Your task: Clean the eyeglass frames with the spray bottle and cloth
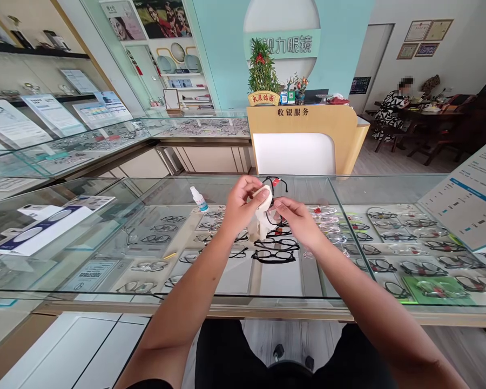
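Above the glass counter, my left hand [243, 201] is closed on a cream cleaning cloth [262, 227], thumb on top, against a pair of dark-framed eyeglasses [284, 183]. The cloth's loose end hangs below my fingers. My right hand [297, 217] pinches the eyeglasses' frame from the other side. A red tag [276, 182] shows on the eyeglasses; the cloth and my fingers hide part of them. Black eyeglasses [273, 255] lie in a row just below my hands. To the left of my left hand a white spray bottle [199, 200] with a blue label stands upright.
The glass display counter [235, 303] holds many eyeglasses in rows. A folded white card [44, 229] stands at left, a printed sign [470, 189] at right. Beyond is a wooden cashier desk [308, 121] with a plant [262, 70]. A person [392, 111] sits at the far right.
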{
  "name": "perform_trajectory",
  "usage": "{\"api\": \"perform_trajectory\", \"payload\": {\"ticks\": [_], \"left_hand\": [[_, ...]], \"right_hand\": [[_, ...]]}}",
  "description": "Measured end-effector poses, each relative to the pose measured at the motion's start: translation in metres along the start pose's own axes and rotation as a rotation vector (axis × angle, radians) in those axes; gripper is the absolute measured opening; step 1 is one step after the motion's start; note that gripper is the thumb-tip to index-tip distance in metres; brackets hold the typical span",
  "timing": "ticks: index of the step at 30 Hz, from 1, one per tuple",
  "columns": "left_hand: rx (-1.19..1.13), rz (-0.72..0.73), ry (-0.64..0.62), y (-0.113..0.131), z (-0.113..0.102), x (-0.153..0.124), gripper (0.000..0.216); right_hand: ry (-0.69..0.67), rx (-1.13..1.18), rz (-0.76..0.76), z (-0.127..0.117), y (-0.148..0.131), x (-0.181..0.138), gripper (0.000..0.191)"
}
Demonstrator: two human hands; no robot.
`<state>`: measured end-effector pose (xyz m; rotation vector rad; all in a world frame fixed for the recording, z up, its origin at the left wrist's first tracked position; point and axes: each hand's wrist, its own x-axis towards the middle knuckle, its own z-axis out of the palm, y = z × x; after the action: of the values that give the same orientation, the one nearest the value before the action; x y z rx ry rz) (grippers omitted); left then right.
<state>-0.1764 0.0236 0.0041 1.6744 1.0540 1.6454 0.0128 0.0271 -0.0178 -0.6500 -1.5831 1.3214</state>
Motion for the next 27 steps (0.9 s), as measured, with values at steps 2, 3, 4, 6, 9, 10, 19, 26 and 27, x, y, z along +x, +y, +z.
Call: {"api": "perform_trajectory", "payload": {"ticks": [2,3,4,6,9,10,19,26,27], "left_hand": [[0.018,-0.012,0.013,-0.001,0.000,0.000,0.048],[0.030,-0.014,0.026,-0.001,0.000,0.000,0.047],[0.042,-0.012,0.040,-0.001,0.001,0.001,0.046],[0.063,0.001,0.066,-0.001,0.001,0.001,0.044],[0.080,0.014,0.107,-0.001,0.000,0.003,0.045],[0.083,0.004,0.123,-0.001,-0.001,0.004,0.047],[0.188,-0.404,-0.126,0.004,-0.026,0.006,0.070],[-0.057,-0.548,-0.211,0.010,-0.028,0.007,0.067],[-0.110,-0.545,-0.197,0.009,-0.025,0.007,0.066]], "right_hand": [[-0.004,-0.003,-0.008,0.000,0.001,0.000,0.059],[-0.008,-0.006,-0.013,0.000,0.001,0.000,0.059],[-0.014,-0.009,-0.019,0.000,0.001,0.000,0.059],[-0.026,-0.020,-0.030,0.000,0.002,0.000,0.060],[-0.037,-0.036,-0.038,-0.001,0.003,0.000,0.062],[-0.040,-0.040,-0.042,-0.001,0.003,0.000,0.062],[-0.057,-0.203,-0.130,0.001,0.000,-0.005,0.062],[-0.080,-0.237,-0.142,0.003,-0.003,-0.008,0.060],[-0.079,-0.218,-0.136,0.003,-0.002,-0.008,0.061]]}}
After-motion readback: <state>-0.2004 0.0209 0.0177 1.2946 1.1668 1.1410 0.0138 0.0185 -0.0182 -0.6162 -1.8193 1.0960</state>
